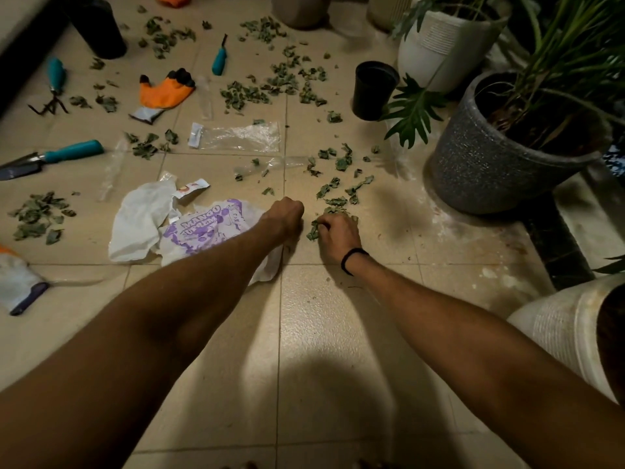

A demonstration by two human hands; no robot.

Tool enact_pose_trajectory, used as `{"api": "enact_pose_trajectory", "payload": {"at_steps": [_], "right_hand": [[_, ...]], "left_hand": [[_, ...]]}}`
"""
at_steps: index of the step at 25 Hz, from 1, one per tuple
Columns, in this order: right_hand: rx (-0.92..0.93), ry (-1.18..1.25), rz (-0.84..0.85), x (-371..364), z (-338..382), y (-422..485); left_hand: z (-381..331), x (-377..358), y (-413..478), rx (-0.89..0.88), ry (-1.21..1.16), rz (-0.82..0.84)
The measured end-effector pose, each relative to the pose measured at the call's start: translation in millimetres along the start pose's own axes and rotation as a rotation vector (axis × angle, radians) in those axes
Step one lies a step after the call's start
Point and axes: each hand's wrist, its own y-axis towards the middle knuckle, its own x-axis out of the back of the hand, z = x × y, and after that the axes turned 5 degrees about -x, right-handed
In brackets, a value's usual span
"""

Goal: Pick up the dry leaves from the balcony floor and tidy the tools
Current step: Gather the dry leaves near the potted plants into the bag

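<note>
At the far left a rake and a trowel lie on the floor, with an orange glove just right of them. Leaves are scattered in clumps over most of it. A crumpled bag lies near centre. The left hand sits fisted at its right edge, and it cannot be told whether it pinches the bag. Beside it, the right hand curls its fingers round a clump of leaves. They look weightless, brittle and crumbly, so they are best scooped loosely in handfuls, not squeezed. A grey pot stands right.
</note>
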Motion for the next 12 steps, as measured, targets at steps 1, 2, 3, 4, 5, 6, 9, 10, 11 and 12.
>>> {"api": "enact_pose_trajectory", "payload": {"at_steps": [1,2,3,4,5,6,9,10,11,12], "right_hand": [[0.023,-0.022,0.024,-5.3,0.4,-3.1],[0.047,-0.041,0.058,-10.0,2.7,-6.9],[0.089,-0.064,0.090,-15.6,5.4,-10.3],[0.131,-0.085,0.130,-20.4,9.3,-14.2],[0.181,-0.098,0.161,-24.9,12.6,-17.0],[0.217,-0.102,0.182,-27.2,16.4,-19.4],[0.281,-0.113,0.215,-33.0,25.6,-23.2],[0.288,-0.128,0.214,-35.6,26.1,-24.3],[0.289,-0.148,0.203,-37.6,26.3,-26.4],[0.268,-0.168,0.205,-38.0,26.0,-27.9]], "left_hand": [[-1.2,0.3,0.4,-0.009,-0.005,0.002],[-0.8,2.4,1.4,-0.011,-0.038,0.006],[1.6,5.6,4.0,-0.001,-0.109,-0.001],[4.8,10.0,6.3,0.031,-0.203,-0.025],[9.4,15.0,8.7,0.075,-0.313,-0.066],[13.9,21.2,9.6,0.126,-0.434,-0.107],[24.5,34.9,8.4,0.244,-0.743,-0.173],[27.1,36.7,7.0,0.273,-0.799,-0.182],[29.3,36.1,5.5,0.301,-0.839,-0.192],[31.0,34.3,3.8,0.332,-0.864,-0.196]]}}
